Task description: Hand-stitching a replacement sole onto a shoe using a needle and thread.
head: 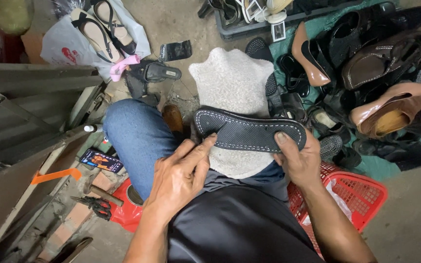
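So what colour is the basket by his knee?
Red basket, clearest in the head view.

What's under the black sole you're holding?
Under the black sole lies a pale fuzzy cloth draped over the lap. Left hand and right hand grip the sole's ends. What the cloth covers is hidden.

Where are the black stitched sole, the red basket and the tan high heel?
black stitched sole (pixel 249 132), head view, middle of its textured face.
red basket (pixel 361 192), head view, mesh wall.
tan high heel (pixel 395 100), head view, side of the upper.
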